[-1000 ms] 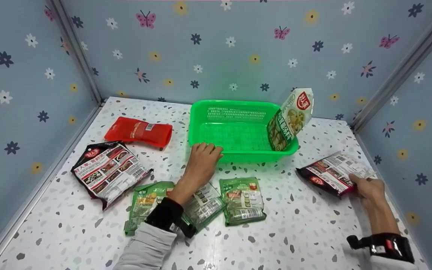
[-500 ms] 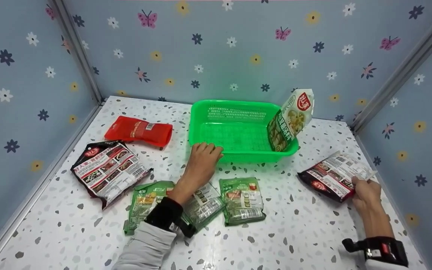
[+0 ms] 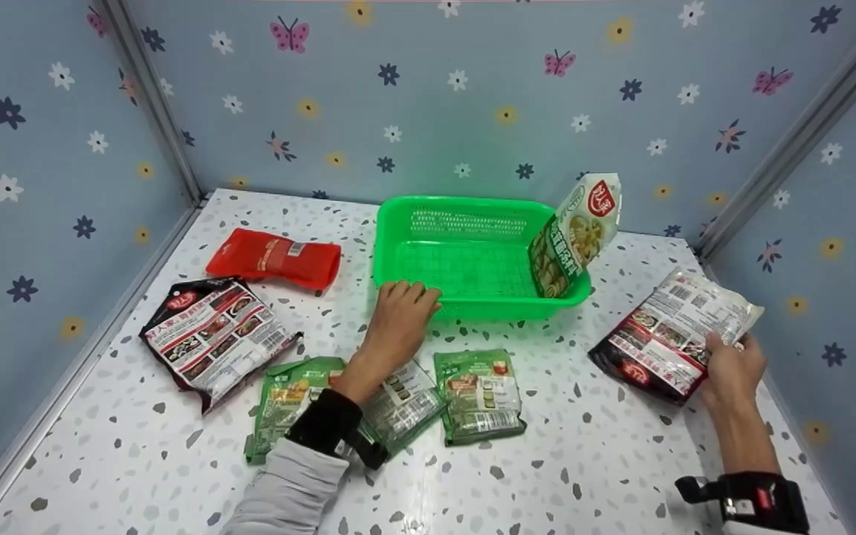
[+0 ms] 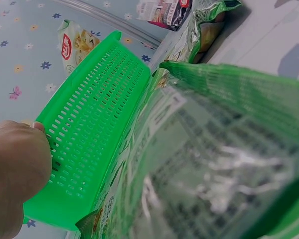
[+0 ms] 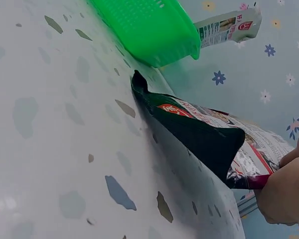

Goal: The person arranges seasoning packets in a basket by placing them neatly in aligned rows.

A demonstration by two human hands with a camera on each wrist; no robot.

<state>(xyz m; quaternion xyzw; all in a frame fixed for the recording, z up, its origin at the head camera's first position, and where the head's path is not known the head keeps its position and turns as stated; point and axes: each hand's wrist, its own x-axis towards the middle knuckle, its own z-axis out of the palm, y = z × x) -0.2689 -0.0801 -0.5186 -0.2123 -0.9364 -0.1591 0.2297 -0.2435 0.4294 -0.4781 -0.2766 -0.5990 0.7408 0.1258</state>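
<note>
My left hand (image 3: 400, 323) has its fingers curled over the near rim of a green plastic basket (image 3: 502, 308), at the front left corner. Inside the basket's right end a green-and-white food packet (image 3: 584, 230) leans upright above the rim. On the right, a black, red and white seasoning packet (image 3: 673, 334) is pinched at its right edge by my right hand (image 3: 736, 371). In the right wrist view that packet (image 5: 199, 129) is tilted, its dark lower end close to the table. My right fingers behind the packet are hidden.
Several green packets lie in front of the basket, one (image 3: 480, 397) at the middle and another (image 3: 406, 409) partly under my left forearm. Left of it are a black-and-white packet (image 3: 220, 338) and a red pouch (image 3: 276, 260). Patterned walls (image 3: 458, 96) enclose the speckled table (image 3: 562, 461).
The packet in my right hand has tipped up and turned, showing more of its printed back. My right hand has shifted slightly. The left hand and basket stay put.
</note>
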